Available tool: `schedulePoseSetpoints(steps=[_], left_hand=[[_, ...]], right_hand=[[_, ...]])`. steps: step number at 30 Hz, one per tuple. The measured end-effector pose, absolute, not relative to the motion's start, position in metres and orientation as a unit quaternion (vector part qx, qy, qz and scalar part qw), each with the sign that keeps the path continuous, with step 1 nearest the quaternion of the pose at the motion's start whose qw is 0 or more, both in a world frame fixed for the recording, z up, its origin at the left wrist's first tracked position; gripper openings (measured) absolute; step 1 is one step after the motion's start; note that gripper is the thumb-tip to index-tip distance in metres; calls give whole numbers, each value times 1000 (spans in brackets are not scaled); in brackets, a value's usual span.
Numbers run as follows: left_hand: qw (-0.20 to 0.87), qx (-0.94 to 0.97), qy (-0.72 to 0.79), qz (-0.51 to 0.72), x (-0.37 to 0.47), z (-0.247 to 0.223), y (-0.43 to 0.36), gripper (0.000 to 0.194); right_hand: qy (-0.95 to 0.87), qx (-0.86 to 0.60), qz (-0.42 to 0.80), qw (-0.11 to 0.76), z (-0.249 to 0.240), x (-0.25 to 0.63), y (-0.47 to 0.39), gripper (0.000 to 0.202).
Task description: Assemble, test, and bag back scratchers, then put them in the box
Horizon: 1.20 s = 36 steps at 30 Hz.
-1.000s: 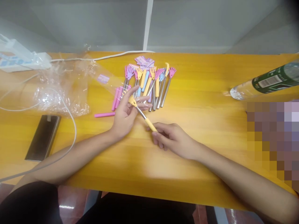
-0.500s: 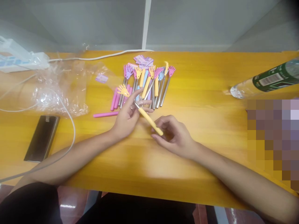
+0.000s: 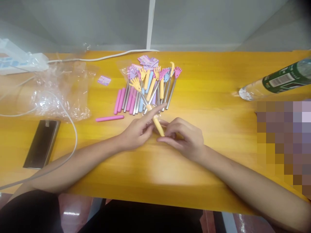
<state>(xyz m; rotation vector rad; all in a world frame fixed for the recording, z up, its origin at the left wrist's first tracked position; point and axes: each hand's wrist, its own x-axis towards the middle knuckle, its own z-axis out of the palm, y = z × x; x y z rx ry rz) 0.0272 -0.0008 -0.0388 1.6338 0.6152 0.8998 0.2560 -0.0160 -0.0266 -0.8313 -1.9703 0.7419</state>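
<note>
A yellow back scratcher [image 3: 159, 126] with a hand-shaped head and metal rod lies slantwise between my hands, its head pointing up-left. My left hand [image 3: 136, 132] is closed around the handle's upper part, with the index finger stretched across it. Some clear plastic shows under those fingers; its shape is mostly hidden. My right hand [image 3: 186, 137] pinches the lower end of the handle between thumb and fingers. Just beyond lie several more back scratcher rods with pink, purple, blue and yellow hand heads [image 3: 178, 72], among loose coloured handles. One pink handle [image 3: 109, 118] rests apart, left of the pile.
Purple printed cards [image 3: 148, 61] lie behind the pile, one card [image 3: 104, 80] to its left. Crumpled clear plastic bags [image 3: 63, 94], a power strip [image 3: 24, 61], white cables and a phone [image 3: 41, 144] occupy the left. A bottle [image 3: 279, 79] lies at right, above a blurred-out area.
The handle's lower end has moved slightly up-left, and my right hand has closed on it. My left hand has shifted right and down along the handle, and the yellow head has moved up-right.
</note>
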Motion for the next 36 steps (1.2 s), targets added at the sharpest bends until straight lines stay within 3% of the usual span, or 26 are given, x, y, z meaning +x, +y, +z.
schedulePoseSetpoints(steps=[7,13,20,28,32,36], left_hand=[[521,768,222,299,29,-33,-7,77],[544,772,197,262,27,-31,-7,83],[490,819,197,225,23,-29,-11,81],[478,817,215,241,24,-28,-9,78],[484,794,253,265,23,-25,-7,80],[501,776,258,283,21,-21,-7,67]], right_hand=[[-747,-386,305,447,-23,253,-12,33],[-659,-411,452,439,-26,251,-13,45],[-563,-423,605,372,-19,248,-12,61],[-595,-366,621,356,-20,251,-6,58],[-638,-345,584,364,-24,252,-7,46],[-649,-326,583,365,-23,250,-9,35]])
